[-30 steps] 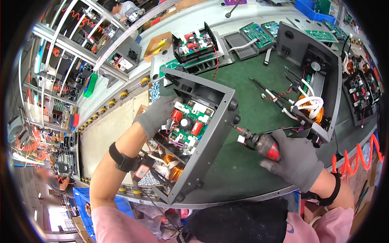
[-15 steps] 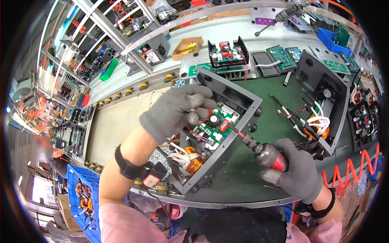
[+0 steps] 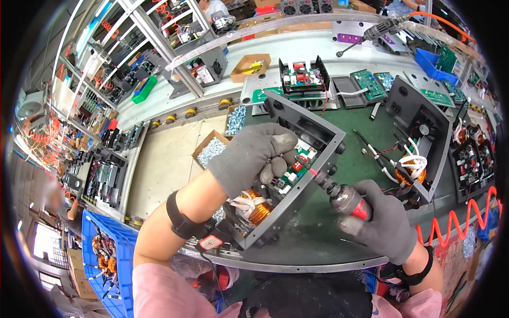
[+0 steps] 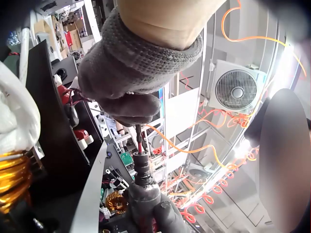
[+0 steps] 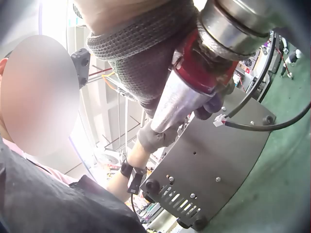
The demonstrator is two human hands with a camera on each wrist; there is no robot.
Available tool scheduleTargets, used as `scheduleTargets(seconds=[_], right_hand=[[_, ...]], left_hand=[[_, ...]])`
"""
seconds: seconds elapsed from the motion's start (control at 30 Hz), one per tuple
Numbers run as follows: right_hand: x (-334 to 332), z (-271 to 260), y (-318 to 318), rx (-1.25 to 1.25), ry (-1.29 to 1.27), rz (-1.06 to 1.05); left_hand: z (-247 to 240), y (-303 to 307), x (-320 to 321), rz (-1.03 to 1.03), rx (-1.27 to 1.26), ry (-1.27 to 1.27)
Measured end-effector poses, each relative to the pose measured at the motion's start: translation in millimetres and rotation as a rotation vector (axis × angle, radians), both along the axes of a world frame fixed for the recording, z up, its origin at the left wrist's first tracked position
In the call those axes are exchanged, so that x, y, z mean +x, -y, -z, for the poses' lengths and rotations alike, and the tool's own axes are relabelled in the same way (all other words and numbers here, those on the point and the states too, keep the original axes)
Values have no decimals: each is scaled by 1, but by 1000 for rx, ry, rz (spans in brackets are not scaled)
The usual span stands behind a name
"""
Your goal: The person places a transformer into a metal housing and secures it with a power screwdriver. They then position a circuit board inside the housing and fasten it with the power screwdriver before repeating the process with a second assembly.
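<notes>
My gloved left hand [image 3: 257,159] is over the open side of a dark grey metal case [image 3: 302,199], fingers curled. It pinches a small shiny screw, mostly hidden by the glove. The gloved right hand [image 3: 383,222] grips a red-and-grey power screwdriver [image 3: 347,200], its bit reaching across the case's edge toward the left fingertips. In the left wrist view the screwdriver's bit [image 4: 139,138] ends right at those fingers. Inside the case are a green circuit board [image 3: 288,179] with red parts, partly covered by the hand, and a copper coil [image 3: 260,213] with white leads.
Boxes of loose screws [image 3: 211,152] lie left of the case. A second open case [image 3: 432,153] with a coil stands right on the green mat [image 3: 355,132]. Behind are circuit boards [image 3: 368,85] and a board assembly [image 3: 302,77]. A coiled red hose [image 3: 458,214] hangs at right.
The left hand has lifted from inside the case and moved right, close to the bit. The screwdriver's bit has come over the case's edge. The head view has shifted.
</notes>
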State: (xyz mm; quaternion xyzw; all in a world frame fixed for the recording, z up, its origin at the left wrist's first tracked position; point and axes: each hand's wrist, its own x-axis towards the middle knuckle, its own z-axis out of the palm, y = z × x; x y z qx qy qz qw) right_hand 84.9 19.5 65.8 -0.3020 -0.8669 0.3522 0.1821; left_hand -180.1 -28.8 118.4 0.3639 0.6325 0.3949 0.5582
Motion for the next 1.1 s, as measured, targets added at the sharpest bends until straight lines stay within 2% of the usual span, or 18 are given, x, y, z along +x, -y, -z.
scheduleTargets(seconds=[0.1, 0.17, 0.3, 0.4, 0.47, 0.7, 0.77, 1.0, 1.1], right_hand=[[0, -1, 1, 9, -1, -4], [0, -1, 0, 16, 11, -7], [1, 2, -2, 42, 4, -2], [2, 1, -2, 41, 2, 5], [2, 0, -3, 31, 0, 7], [2, 1, -4, 52, -14, 7], [2, 3, -4, 62, -17, 10], [0, -6, -5, 159, 90, 20], [-1, -9, -4, 214, 127, 35]], left_hand=[[4, -1, 5, -25, 7, -35], [18, -3, 1, 10, 187, 40], [21, -1, 2, 1, 184, 175], [13, 0, 8, -43, 136, 92], [15, -1, 4, 11, 130, 30], [6, -2, 13, -9, 131, -34], [-4, -1, 22, -26, 74, -222], [7, 0, 25, 3, 177, -442], [6, 1, 27, 103, 182, -492]])
